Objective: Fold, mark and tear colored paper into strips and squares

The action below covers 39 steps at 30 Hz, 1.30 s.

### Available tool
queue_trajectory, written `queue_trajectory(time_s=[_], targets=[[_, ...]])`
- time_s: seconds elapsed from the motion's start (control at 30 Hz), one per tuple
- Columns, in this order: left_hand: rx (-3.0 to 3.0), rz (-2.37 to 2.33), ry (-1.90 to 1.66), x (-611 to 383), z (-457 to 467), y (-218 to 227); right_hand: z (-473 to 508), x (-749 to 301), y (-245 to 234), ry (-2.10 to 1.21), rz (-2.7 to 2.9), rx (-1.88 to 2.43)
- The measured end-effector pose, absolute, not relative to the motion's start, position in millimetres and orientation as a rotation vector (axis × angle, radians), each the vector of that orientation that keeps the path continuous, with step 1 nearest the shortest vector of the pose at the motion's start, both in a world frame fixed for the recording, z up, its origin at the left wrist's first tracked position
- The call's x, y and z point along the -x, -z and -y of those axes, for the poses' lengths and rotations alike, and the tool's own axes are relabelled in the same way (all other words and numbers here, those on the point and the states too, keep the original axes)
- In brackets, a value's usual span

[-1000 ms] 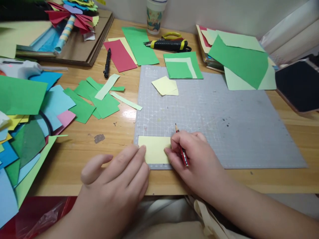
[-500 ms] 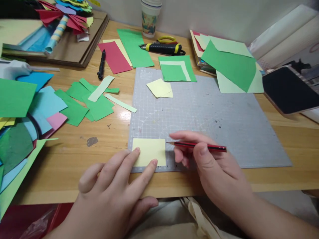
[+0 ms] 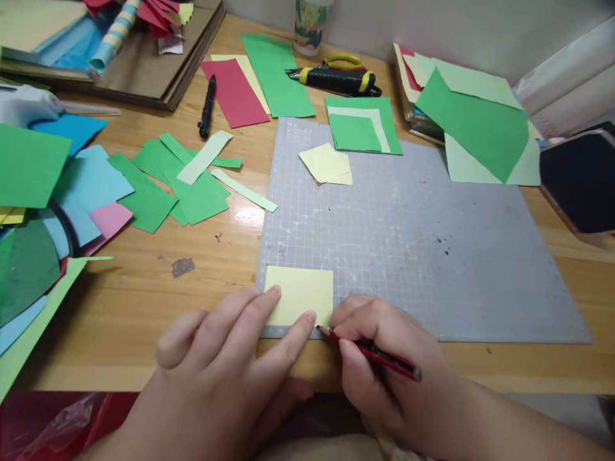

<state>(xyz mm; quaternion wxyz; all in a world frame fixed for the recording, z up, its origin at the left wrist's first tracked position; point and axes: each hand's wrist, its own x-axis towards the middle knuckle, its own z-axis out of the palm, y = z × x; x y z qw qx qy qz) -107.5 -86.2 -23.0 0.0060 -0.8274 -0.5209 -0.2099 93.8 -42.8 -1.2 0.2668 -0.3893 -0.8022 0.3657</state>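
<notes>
A pale yellow paper rectangle (image 3: 302, 294) lies on the lower left corner of the grey cutting mat (image 3: 403, 237). My left hand (image 3: 230, 358) is open, its fingers spread, with two fingertips pressing the paper down. Between the thumb and fingers of my right hand (image 3: 389, 358) is a red and black pencil (image 3: 391, 360). Its tip touches or nearly touches the paper's lower right edge, close to my left index fingertip.
Green paper pieces (image 3: 196, 192) and pale strips lie left of the mat. Behind are a black pen (image 3: 207, 107), a red paper (image 3: 235, 93), a utility knife (image 3: 336, 80) and a paper cup (image 3: 310, 25). A dark tablet-like object (image 3: 581, 179) stands at right.
My right hand has moved down and closed more around the pencil, bringing its tip to the paper's lower right corner. My left hand stays on the paper. The view has shifted slightly.
</notes>
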Motion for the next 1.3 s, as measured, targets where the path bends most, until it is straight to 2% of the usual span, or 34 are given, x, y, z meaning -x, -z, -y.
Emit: queue_trajectory(time_s=[0.4, 1.3], targets=[[2.572, 1.614, 0.649, 106.4, 85.8, 23.0, 40.1, -90.0, 3.6, -0.928, 2.245, 1.087], [2.597, 1.635, 0.635, 106.5, 84.3, 20.7, 41.7, -94.0, 4.4, -1.011, 2.148, 1.138]])
